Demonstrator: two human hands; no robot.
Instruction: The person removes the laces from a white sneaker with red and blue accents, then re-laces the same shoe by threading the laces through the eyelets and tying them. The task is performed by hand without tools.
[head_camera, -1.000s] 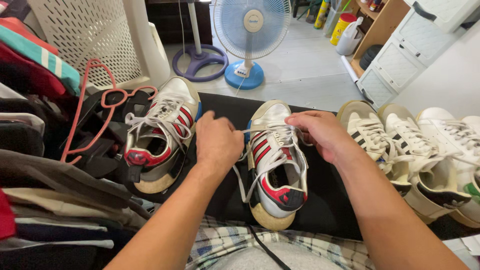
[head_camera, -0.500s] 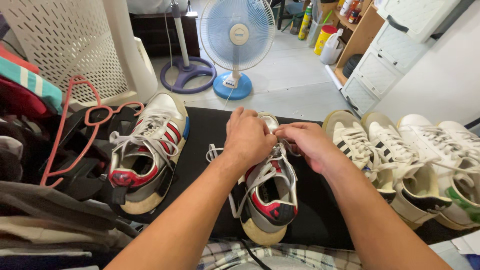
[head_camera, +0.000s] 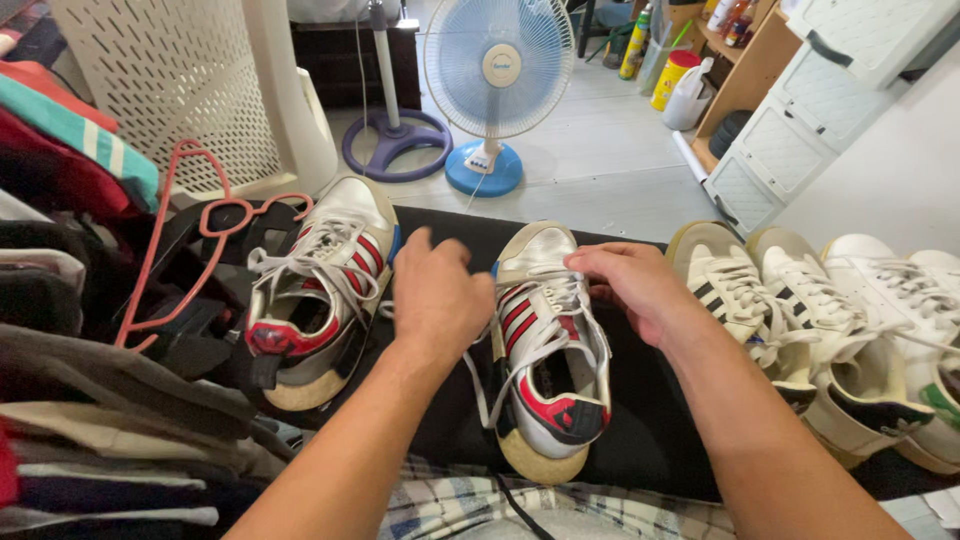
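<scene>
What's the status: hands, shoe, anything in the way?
Left hand beside the shoe, fingers curled, grip unclear. Right hand fingers on laces of the white sneaker with red stripes. Matching sneaker lies left; cream sneakers right, both apart.

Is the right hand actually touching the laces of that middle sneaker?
Touching. The head view shows the right hand with its fingertips pinching the white laces near the toe end of the middle sneaker; no gap shows between them.

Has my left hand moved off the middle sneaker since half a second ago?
Yes. The left hand has shifted left, off the laces of the middle sneaker, and now sits over the black surface between the two red-striped shoes.
</scene>
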